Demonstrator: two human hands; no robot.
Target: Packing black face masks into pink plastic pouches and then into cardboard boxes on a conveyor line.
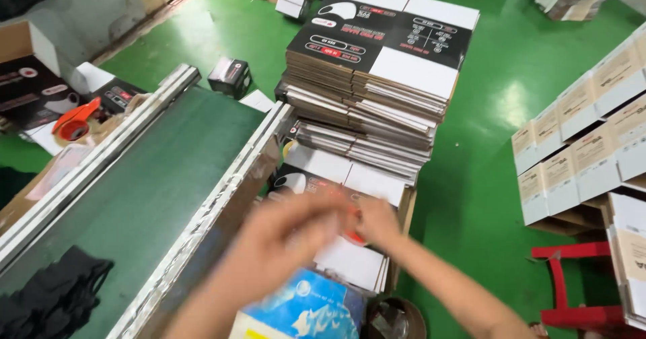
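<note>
Both hands meet low in the middle of the view, blurred by motion. The left hand (286, 228) reaches in from the lower left, and the right hand (378, 223) comes from the lower right; their fingers converge on a small red object (354, 236) held between them, too blurred to identify. Whether the fingers are clamped on it or merely touching it, I cannot tell. The hands hover just above a flat black-and-white carton (336, 177) lying on a lower pile. Behind it stands a tall stack of flattened cartons (377, 76). To the left runs a green conveyor belt (134, 184) with metal rails, a black cloth (54, 292) lying on its near end. A red tape dispenser (75, 120) rests farther left. Below the hands lies a blue-and-white package (309, 312). The floor (491, 110) is green.
</note>
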